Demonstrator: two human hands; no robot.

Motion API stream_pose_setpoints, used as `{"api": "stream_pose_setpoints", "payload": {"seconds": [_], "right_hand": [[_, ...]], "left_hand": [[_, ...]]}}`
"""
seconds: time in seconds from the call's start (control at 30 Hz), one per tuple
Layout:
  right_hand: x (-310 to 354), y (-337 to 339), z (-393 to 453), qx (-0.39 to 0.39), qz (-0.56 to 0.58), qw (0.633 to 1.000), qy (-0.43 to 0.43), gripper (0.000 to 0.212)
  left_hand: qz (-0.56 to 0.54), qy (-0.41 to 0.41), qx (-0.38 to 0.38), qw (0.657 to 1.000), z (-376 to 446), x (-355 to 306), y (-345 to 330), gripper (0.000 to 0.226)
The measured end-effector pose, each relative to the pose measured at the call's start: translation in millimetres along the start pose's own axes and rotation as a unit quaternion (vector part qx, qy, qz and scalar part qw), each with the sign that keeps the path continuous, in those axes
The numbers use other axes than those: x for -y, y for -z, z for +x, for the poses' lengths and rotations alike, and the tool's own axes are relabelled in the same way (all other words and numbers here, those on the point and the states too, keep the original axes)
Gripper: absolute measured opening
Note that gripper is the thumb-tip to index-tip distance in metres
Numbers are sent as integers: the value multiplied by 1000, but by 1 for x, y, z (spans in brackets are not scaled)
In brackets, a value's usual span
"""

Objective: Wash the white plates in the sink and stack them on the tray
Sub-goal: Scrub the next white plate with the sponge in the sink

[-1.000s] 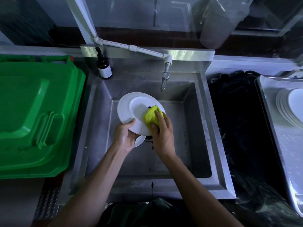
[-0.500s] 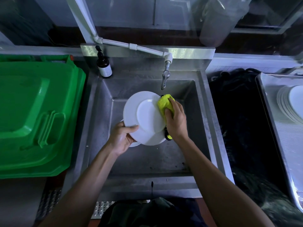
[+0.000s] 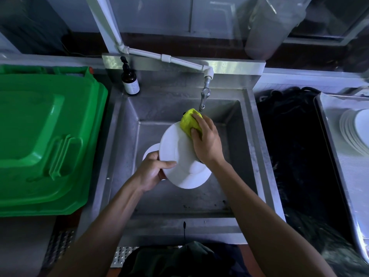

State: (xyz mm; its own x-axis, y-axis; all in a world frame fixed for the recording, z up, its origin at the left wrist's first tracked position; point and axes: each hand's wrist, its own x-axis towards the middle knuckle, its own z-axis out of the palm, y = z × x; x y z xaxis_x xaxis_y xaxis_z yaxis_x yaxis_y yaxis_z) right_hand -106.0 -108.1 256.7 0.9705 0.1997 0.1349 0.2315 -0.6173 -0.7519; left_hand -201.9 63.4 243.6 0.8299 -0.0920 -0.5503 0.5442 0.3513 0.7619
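Now hands (image 3: 151, 168) on plate (image 3: 179, 156), sponge (image 3: 189, 122).

Both my forearms bare to past the elbow, no sleeves visible. My left hand (image 3: 152, 169) and right hand (image 3: 207, 140): no gloves, rings or watch. Dark garment (image 3: 179, 260) at my waist.

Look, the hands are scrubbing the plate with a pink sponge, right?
Not quite: the sponge is yellow, not pink, as the head view shows. The right hand scrubs with it while the left hand holds the plate.
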Motion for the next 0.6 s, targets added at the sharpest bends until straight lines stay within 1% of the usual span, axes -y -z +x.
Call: {"api": "stream_pose_setpoints", "payload": {"seconds": [0.13,0.3,0.43,0.5,0.6], "right_hand": [[11,-8,-3,15,-11,999,50,49],[24,-20,-13,34,-22,993,112,51],[27,-29,-28,75,-5,984,159,54],[27,-31,-33,93,8,981,169,53],[26,-32,-29,92,29,983,154,52]], "left_hand": [[3,-1,6,1000,2,-1,2,43],[0,-13,-7,1000,5,-2,2,27],[-7,-32,-16,999,9,-2,2,30],[-12,-39,-27,999,10,-1,3,29],[-15,-41,-24,999,10,-1,5,23]]}}
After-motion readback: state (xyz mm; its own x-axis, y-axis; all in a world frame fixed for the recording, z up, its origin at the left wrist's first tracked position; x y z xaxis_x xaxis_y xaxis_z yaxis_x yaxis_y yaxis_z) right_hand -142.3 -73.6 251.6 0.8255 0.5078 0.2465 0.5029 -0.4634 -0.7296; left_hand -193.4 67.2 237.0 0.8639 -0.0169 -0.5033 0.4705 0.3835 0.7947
